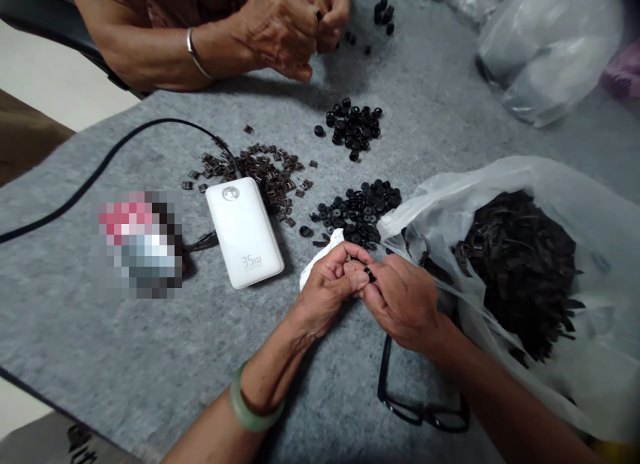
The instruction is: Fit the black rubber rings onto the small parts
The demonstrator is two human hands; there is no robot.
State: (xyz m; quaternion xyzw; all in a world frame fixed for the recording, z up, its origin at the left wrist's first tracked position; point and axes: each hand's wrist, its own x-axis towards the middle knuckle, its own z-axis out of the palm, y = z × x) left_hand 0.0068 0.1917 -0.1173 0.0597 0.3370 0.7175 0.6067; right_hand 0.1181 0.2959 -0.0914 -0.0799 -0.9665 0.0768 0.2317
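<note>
My left hand (pixel 327 284) and my right hand (pixel 403 301) meet over the table's near middle, fingertips together in a pinch. Between them shows a small glossy black piece (pixel 369 274), mostly hidden by the fingers, so its exact kind is unclear. Just beyond my fingers lies a pile of flat black discs with centre holes (pixel 360 207). A crumpled white scrap (pixel 320 257) rests by my left hand. To the right, an opened clear plastic bag (pixel 450 184) holds many short dark strips (pixel 523 271). Small brown metal-looking clips (pixel 270 174) are heaped farther left.
A white power bank (pixel 245 234) with a black cable (pixel 120 141) lies left of my hands, near a pixelated item (pixel 143 244). Folded-out glasses (pixel 420 414) sit below my right arm. Black round caps (pixel 353 127) are piled farther off. Across the table, another person's hands (pixel 290 34) work.
</note>
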